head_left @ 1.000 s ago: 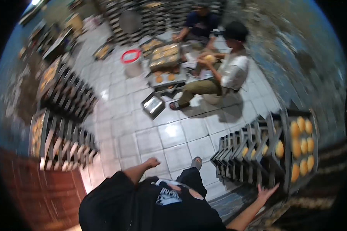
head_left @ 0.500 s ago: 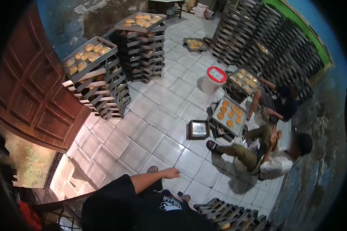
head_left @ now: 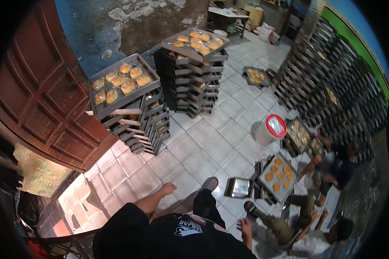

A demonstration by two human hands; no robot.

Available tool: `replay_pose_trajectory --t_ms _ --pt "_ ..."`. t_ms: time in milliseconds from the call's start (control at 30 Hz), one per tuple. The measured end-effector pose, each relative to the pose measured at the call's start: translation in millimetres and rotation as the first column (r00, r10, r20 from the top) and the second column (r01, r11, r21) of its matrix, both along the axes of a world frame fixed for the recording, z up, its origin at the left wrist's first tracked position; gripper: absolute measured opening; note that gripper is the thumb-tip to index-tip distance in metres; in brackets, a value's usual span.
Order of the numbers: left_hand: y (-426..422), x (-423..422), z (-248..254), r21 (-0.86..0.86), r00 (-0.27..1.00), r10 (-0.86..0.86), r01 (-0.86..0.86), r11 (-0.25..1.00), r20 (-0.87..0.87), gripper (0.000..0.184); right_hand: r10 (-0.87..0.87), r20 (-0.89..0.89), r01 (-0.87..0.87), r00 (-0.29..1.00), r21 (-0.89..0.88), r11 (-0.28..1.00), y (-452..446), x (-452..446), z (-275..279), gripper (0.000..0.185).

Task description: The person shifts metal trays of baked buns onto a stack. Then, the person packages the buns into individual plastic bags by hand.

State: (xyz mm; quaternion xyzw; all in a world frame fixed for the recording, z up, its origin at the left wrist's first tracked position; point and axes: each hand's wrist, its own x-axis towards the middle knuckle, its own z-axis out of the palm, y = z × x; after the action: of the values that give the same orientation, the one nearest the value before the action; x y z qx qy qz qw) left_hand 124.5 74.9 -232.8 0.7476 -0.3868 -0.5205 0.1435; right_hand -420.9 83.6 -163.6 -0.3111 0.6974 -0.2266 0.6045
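Note:
My left hand [head_left: 168, 188] hangs over the floor tiles with its fingers loosely curled and nothing visible in it. My right hand [head_left: 245, 227] is beside my shirt, its fingers slightly bent and apart, and I see nothing held. Neither hand touches a tray. Nearest ahead is a dark metal tin [head_left: 239, 188] with a shiny top. Beyond it a tray of flat round buns [head_left: 277, 176] rests on other trays. To the left, a tray of wrapped golden buns [head_left: 123, 82] tops a criss-crossed stack, and another bun tray [head_left: 194, 43] tops a taller stack.
Two people sit low on the right; one wears a dark shirt [head_left: 345, 166], the other a dark cap [head_left: 344, 228]. A white bucket with a red lid [head_left: 275, 126] stands near them. Tall tray stacks [head_left: 333, 73] line the right wall. A brown door [head_left: 43, 95] is left.
My view has shifted, so the stacks sit lower and farther right. A leg has stepped forward. My left hand now appears farther left, and my right hand has come into view.

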Motion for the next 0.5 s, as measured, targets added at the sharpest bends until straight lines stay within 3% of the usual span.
replay_pose_trajectory --t_ms 67,100,133,200,233,267,300,333,367,400,467,500 --pt "-33 -9 -17 0.003 1.000 -0.019 0.019 1.000 -0.004 0.039 0.068 -0.020 -0.065 0.997 0.132 0.989 -43 -10 -45 0.040" --pt "-50 -10 -20 0.012 1.000 -0.028 0.028 1.000 -0.007 0.040 0.186 -0.090 -0.162 0.979 0.223 0.961 -71 -2 -36 0.043" --pt "-71 -16 -14 0.086 1.000 0.015 -0.012 0.996 -0.025 0.039 0.085 0.103 -0.108 0.991 0.245 0.964 -77 -38 -127 0.042" --pt "-123 -14 5 0.221 0.995 0.094 -0.081 0.972 -0.046 0.036 0.343 0.159 -0.367 0.926 0.155 0.917 -126 -100 -241 0.039" --pt "-146 -7 -15 0.218 0.994 0.063 -0.042 0.975 -0.094 0.036 0.798 -0.167 -0.814 0.579 -0.061 0.578 -162 -101 -245 0.036" --pt "-176 -4 -10 0.264 0.996 0.055 -0.035 0.964 -0.072 0.035 0.752 -0.640 -0.987 0.158 -0.112 0.111 -197 -101 -245 0.034" --pt "-209 1 10 0.023 0.992 -0.119 0.120 0.993 -0.044 0.035 0.753 -0.657 -0.976 -0.039 0.187 0.113 -249 -79 -224 0.031" --pt "-239 -2 38 -0.174 0.998 -0.048 0.056 0.983 0.052 0.036 0.747 -0.623 -0.967 0.232 -0.232 0.107 -304 -66 -205 0.025" --pt "-270 -3 37 -0.332 0.989 0.144 -0.131 0.934 0.014 0.034 0.630 -0.731 -0.952 0.264 -0.303 0.048 -359 -47 -168 0.025" --pt "-307 -1 24 -0.243 0.913 0.347 -0.394 0.886 -0.214 0.037 0.484 -0.820 -0.935 0.305 -0.354 -0.011 -416 -33 -139 0.025" --pt "-371 7 60 -0.225 0.864 0.400 -0.474 0.852 -0.305 0.035 0.699 -0.533 -0.878 0.477 -0.259 0.402 -515 19 -71 0.027" --pt "-400 4 92 -0.271 0.847 0.456 -0.523 0.808 -0.272 0.035 0.371 0.056 -0.374 0.927 0.058 0.925 -565 47 -69 0.037"
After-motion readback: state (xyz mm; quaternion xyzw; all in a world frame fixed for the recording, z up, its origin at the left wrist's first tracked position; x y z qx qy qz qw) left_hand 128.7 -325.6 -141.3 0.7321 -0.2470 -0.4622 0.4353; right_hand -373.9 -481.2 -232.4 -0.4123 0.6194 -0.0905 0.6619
